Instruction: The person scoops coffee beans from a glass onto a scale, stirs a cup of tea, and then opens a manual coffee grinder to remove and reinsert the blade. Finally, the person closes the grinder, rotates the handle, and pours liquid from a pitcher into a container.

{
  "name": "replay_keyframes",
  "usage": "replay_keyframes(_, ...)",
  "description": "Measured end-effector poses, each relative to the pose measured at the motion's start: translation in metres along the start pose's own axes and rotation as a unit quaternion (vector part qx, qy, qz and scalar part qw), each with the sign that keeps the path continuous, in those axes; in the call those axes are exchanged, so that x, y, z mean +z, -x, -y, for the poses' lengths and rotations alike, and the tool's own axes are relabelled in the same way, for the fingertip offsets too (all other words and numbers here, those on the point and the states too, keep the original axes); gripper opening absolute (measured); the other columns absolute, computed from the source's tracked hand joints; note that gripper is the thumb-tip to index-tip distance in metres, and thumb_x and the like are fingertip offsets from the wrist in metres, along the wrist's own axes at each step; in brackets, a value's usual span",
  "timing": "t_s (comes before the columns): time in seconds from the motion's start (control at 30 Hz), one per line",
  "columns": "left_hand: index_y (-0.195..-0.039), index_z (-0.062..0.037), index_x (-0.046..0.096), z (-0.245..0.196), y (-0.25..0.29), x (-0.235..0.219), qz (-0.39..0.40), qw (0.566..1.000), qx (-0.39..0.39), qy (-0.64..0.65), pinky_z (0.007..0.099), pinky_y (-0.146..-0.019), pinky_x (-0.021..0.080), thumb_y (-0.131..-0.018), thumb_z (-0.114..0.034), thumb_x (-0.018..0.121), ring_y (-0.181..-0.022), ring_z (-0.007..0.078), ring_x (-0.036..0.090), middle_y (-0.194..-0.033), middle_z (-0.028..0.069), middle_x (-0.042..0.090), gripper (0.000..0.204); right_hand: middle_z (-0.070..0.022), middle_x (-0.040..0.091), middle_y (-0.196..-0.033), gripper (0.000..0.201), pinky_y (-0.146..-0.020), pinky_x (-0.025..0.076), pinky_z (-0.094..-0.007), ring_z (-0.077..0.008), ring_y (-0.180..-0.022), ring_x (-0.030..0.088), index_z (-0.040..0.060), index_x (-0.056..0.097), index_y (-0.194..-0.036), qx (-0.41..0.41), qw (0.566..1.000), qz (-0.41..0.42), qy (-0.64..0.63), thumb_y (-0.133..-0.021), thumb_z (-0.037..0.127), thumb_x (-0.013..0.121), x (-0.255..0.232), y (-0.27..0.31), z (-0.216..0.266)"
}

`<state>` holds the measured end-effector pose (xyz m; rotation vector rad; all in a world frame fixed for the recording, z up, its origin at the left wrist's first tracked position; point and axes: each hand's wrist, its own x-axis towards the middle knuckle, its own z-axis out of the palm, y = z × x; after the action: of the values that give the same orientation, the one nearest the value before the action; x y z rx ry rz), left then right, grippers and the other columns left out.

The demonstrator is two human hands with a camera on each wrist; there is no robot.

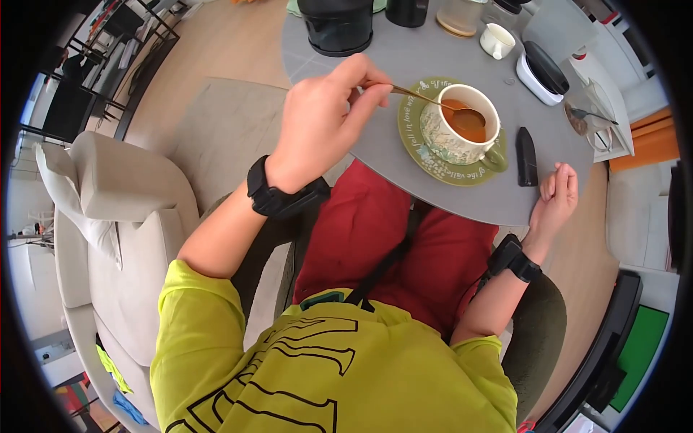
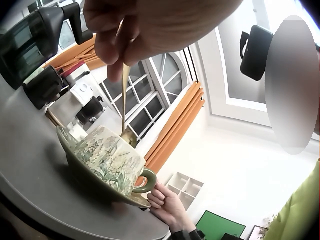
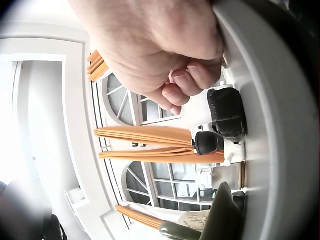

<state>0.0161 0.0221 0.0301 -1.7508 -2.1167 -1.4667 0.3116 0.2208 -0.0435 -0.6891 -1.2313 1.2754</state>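
Thumb and fingers of the left hand [image 1: 325, 119] pinch the handle end of a metal spoon [image 1: 413, 94]. The spoon's bowl reaches into orange-brown liquid [image 1: 462, 124] in a patterned cup [image 1: 438, 138] with a green handle. Under the cup lies a green saucer [image 1: 409, 137] with white lettering. In the left wrist view, the spoon [image 2: 124, 95] slants down over the cup's rim from the left hand [image 2: 165, 25]. The right hand [image 1: 554, 198] rests at the table edge, fingers loosely curled and holding nothing, beside a slim black object [image 1: 527, 155]. The right wrist view shows the same hand [image 3: 160, 50].
On the grey table [image 1: 390, 54], a black container [image 1: 336, 25] stands at the far left. Beyond the cup are a small white cup [image 1: 497, 41], a jar [image 1: 459, 16] and a black-and-white case [image 1: 541, 72]. A glass [image 1: 588, 108] stands at the right.
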Motion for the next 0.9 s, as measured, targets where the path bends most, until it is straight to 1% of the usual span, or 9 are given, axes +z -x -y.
replay_keyframes(0.17,-0.087,-0.0084,0.059,-0.001,0.002,0.003,-0.014,1.000,0.019,0.005,0.0278,-0.046,0.041,-0.086,-0.011,0.062,-0.048,0.0160,0.055,-0.066,-0.0011,0.065,0.004,0.0049,0.039,-0.059,0.017,-0.047,0.022,-0.0197,-0.0025,-0.051,0.030,0.0015,0.058,-0.093,0.004,1.000,-0.004,0.007,-0.097,0.018,0.055,0.001,0.001,0.002)
replay_keyframes(0.23,-0.088,-0.0088,0.059,-0.001,0.002,0.005,-0.057,0.997,0.049,0.005,0.0287,-0.047,0.042,-0.087,-0.011,0.061,-0.050,0.0172,0.057,-0.066,-0.0008,0.065,0.003,0.0050,0.039,-0.059,0.017,-0.047,0.022,-0.0198,-0.0025,-0.051,0.031,0.0015,0.058,-0.093,0.005,1.000,-0.011,0.010,-0.097,0.018,0.054,0.002,0.001,0.002)
replay_keyframes(0.37,-0.088,-0.0091,0.059,0.000,0.002,0.001,-0.015,0.997,0.066,-0.041,0.0296,-0.048,0.043,-0.088,-0.012,0.060,-0.053,0.0183,0.060,-0.067,-0.0009,0.065,0.003,0.0053,0.039,-0.059,0.016,-0.047,0.022,-0.0198,-0.0025,-0.051,0.032,0.0019,0.058,-0.092,0.004,1.000,-0.011,-0.001,-0.097,0.016,0.055,0.002,0.000,0.000)
replay_keyframes(0.43,-0.088,-0.0092,0.059,-0.004,0.003,-0.001,0.014,0.999,0.014,-0.036,0.0297,-0.050,0.044,-0.088,-0.012,0.060,-0.055,0.0189,0.061,-0.067,-0.0007,0.065,0.003,0.0052,0.039,-0.059,0.015,-0.046,0.022,-0.0197,-0.0025,-0.051,0.032,0.0020,0.058,-0.092,0.010,1.000,-0.008,-0.003,-0.096,0.016,0.055,0.002,0.001,0.000)
replay_keyframes(0.67,-0.088,-0.0088,0.060,-0.010,0.000,-0.005,0.015,0.999,-0.025,-0.032,0.0281,-0.053,0.045,-0.089,-0.011,0.060,-0.058,0.0173,0.063,-0.067,0.0010,0.065,0.002,0.0056,0.039,-0.058,0.016,-0.046,0.021,-0.0202,-0.0026,-0.050,0.031,0.0024,0.058,-0.090,0.019,1.000,-0.008,0.002,-0.096,0.018,0.056,0.003,0.002,0.001)
replay_keyframes(0.77,-0.091,-0.0073,0.059,-0.010,-0.002,-0.005,0.012,0.997,-0.076,0.028,0.0270,-0.053,0.044,-0.091,-0.012,0.059,-0.057,0.0136,0.060,-0.070,0.0026,0.065,0.005,0.0058,0.039,-0.058,0.016,-0.046,0.021,-0.0200,-0.0025,-0.050,0.031,0.0027,0.058,-0.090,0.033,0.999,-0.014,0.010,-0.096,0.018,0.056,0.007,0.003,0.003)
replay_keyframes(0.83,-0.094,-0.0055,0.057,-0.005,-0.005,-0.011,0.000,0.940,-0.197,0.277,0.0245,-0.053,0.040,-0.093,-0.014,0.058,-0.056,0.0088,0.053,-0.074,0.0033,0.065,0.009,0.0058,0.039,-0.058,0.016,-0.046,0.021,-0.0199,-0.0025,-0.050,0.031,0.0027,0.058,-0.090,0.038,0.999,-0.017,0.004,-0.096,0.018,0.057,0.008,0.002,0.006)
replay_keyframes(0.87,-0.094,-0.0055,0.057,-0.004,-0.003,-0.015,0.001,0.939,-0.198,0.280,0.0245,-0.053,0.040,-0.093,-0.014,0.058,-0.056,0.0088,0.053,-0.074,0.0033,0.065,0.009,0.0059,0.039,-0.057,0.017,-0.046,0.020,-0.0198,-0.0024,-0.050,0.030,0.0027,0.058,-0.089,0.045,0.999,-0.019,-0.003,-0.096,0.018,0.057,0.009,0.003,0.007)
replay_keyframes(0.9,-0.095,-0.0049,0.056,-0.003,-0.001,-0.019,0.007,0.912,-0.254,0.323,0.0229,-0.053,0.037,-0.093,-0.016,0.058,-0.056,0.0072,0.050,-0.076,0.0033,0.064,0.011,0.0059,0.039,-0.057,0.017,-0.046,0.020,-0.0198,-0.0024,-0.050,0.030,0.0027,0.058,-0.089,0.044,0.999,-0.021,0.001,-0.096,0.018,0.057,0.009,0.003,0.008)
